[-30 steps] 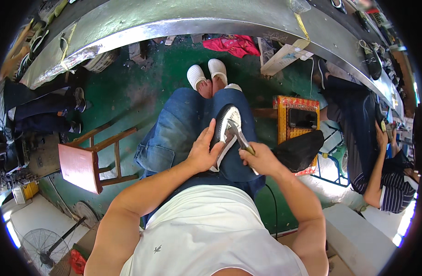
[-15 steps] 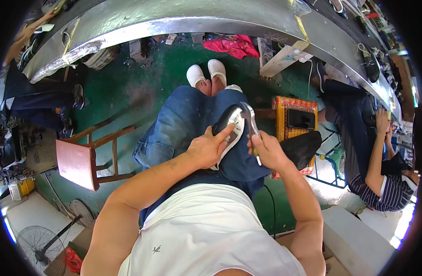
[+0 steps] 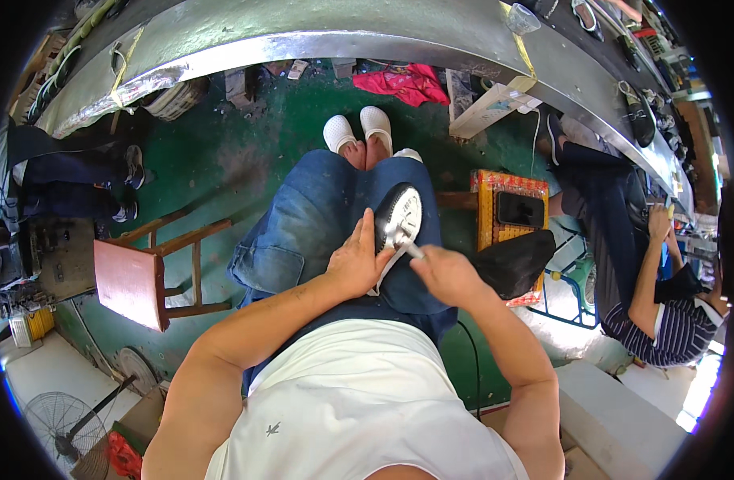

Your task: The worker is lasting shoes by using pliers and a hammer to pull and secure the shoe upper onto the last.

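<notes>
A black shoe [image 3: 404,211] rests on my lap with its pale, patterned underside facing up and its rounded toe pointing away from me. My left hand [image 3: 356,260] grips its left side, fingers laid along the edge and thumb across the nearer part. From the right, my right hand [image 3: 451,276] closes round a metal hand tool [image 3: 413,250] with a curved head, low against the middle of the underside. Blur and my fingers hide most of the tool. A white strip [image 3: 389,270] runs along the shoe's near end.
A long metal-edged bench [image 3: 319,44] spans the far side. On my left stands a wooden stool [image 3: 131,284]; on my right, a patterned seat [image 3: 489,210] bears a phone [image 3: 520,210] and a black cloth [image 3: 515,264]. A co-worker in a striped shirt [image 3: 663,328] sits farther right.
My right hand has brought the tool down and left onto the shoe's middle. My left fingers have moved from the underside to the shoe's edge, and the shoe has shifted slightly.
</notes>
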The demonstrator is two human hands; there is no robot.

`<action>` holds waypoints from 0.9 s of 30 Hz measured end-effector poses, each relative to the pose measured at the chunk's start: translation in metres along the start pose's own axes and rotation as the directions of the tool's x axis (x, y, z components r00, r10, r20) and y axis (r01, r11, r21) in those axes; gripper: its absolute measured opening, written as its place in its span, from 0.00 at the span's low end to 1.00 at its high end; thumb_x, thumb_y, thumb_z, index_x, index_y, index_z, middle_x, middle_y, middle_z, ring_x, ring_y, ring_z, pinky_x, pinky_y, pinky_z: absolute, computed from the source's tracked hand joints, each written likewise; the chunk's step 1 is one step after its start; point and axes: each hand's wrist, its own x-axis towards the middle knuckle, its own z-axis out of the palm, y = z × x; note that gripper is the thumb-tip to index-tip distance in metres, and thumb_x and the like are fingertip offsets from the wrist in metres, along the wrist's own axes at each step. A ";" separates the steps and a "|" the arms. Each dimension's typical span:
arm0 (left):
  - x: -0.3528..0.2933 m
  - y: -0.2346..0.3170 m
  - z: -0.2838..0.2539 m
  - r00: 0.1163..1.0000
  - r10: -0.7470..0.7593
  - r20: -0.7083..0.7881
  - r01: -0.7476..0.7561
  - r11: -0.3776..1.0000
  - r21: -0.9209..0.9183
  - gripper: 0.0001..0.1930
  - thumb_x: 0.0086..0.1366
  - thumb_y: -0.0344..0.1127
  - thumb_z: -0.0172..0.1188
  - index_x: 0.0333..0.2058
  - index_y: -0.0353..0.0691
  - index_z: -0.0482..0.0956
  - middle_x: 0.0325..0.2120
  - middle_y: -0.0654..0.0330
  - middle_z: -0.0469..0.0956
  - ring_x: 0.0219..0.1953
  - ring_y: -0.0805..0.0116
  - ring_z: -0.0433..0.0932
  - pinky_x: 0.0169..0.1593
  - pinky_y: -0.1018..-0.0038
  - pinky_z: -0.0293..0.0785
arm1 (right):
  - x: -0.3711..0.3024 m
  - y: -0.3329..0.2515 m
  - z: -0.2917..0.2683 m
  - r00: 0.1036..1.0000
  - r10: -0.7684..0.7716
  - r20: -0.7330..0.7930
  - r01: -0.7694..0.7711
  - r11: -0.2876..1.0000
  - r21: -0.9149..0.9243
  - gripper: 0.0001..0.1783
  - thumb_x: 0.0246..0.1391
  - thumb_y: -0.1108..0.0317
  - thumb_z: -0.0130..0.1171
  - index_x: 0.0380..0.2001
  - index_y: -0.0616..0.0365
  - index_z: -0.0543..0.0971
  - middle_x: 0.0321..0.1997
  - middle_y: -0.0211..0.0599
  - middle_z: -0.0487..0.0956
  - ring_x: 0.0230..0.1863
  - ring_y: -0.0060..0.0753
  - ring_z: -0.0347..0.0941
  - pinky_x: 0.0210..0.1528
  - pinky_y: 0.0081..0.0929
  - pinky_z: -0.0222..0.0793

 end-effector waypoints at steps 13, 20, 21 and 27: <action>-0.009 -0.041 -0.018 0.949 0.255 0.185 -0.119 0.834 -0.539 0.50 0.68 0.34 0.60 0.75 0.34 0.30 0.75 0.40 0.45 0.77 0.50 0.47 0.75 0.67 0.46 | -0.014 -0.023 0.003 0.982 0.119 0.149 -0.131 0.989 0.073 0.21 0.69 0.53 0.51 0.39 0.63 0.76 0.36 0.56 0.81 0.36 0.63 0.78 0.39 0.52 0.73; -0.025 -0.011 -0.094 0.938 0.347 0.003 0.029 -0.068 -0.997 0.47 0.68 0.36 0.65 0.76 0.43 0.41 0.69 0.51 0.62 0.66 0.58 0.70 0.66 0.53 0.68 | -0.042 0.012 0.012 0.887 0.452 0.094 -0.367 0.566 0.738 0.21 0.73 0.57 0.46 0.41 0.66 0.77 0.31 0.41 0.82 0.32 0.32 0.81 0.36 0.31 0.76; -0.030 0.016 -0.122 0.893 0.446 -0.055 0.067 -0.253 -0.965 0.46 0.67 0.40 0.66 0.75 0.42 0.46 0.69 0.51 0.63 0.65 0.52 0.71 0.64 0.45 0.70 | -0.041 0.018 0.013 0.850 0.508 0.141 -0.411 0.470 0.782 0.21 0.73 0.57 0.46 0.41 0.67 0.77 0.31 0.38 0.82 0.32 0.26 0.81 0.36 0.29 0.76; 0.038 0.039 -0.214 0.871 0.460 -0.172 -0.144 -0.096 -0.985 0.34 0.77 0.61 0.37 0.68 0.41 0.63 0.59 0.48 0.74 0.58 0.48 0.78 0.58 0.51 0.77 | 0.007 -0.002 -0.031 0.948 0.317 -0.036 -0.310 0.941 0.139 0.21 0.68 0.54 0.53 0.41 0.64 0.79 0.36 0.50 0.83 0.33 0.49 0.82 0.37 0.43 0.77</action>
